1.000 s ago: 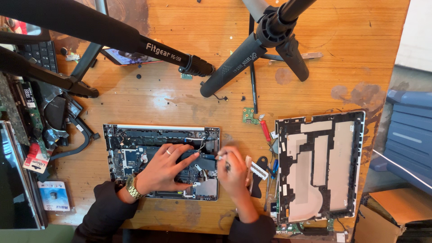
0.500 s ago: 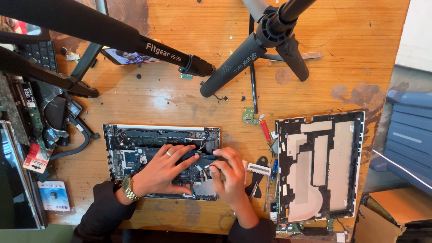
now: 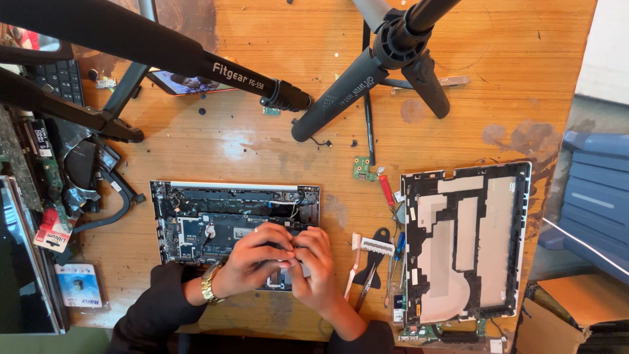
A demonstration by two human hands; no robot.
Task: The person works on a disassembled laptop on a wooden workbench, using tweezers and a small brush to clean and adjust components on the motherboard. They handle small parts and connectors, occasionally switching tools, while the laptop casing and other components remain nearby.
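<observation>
Left hand (image 3: 252, 262): fingers bent, pressing on the open laptop (image 3: 196, 216) | Right hand (image 3: 314, 265): fingers bent, touching the left hand, grip hidden, cannot tell | Laptop: flat on the wooden table (image 3: 262, 157), near the front edge | Back cover (image 3: 465, 242): lies to the right | Toothbrush (image 3: 354, 262): between them

An opened silver laptop base (image 3: 223, 219) lies flat on the wooden table, underside up, its cover off so the dark circuit board, cables and a small round coin cell show. Its lower right corner is hidden beneath both hands.
</observation>
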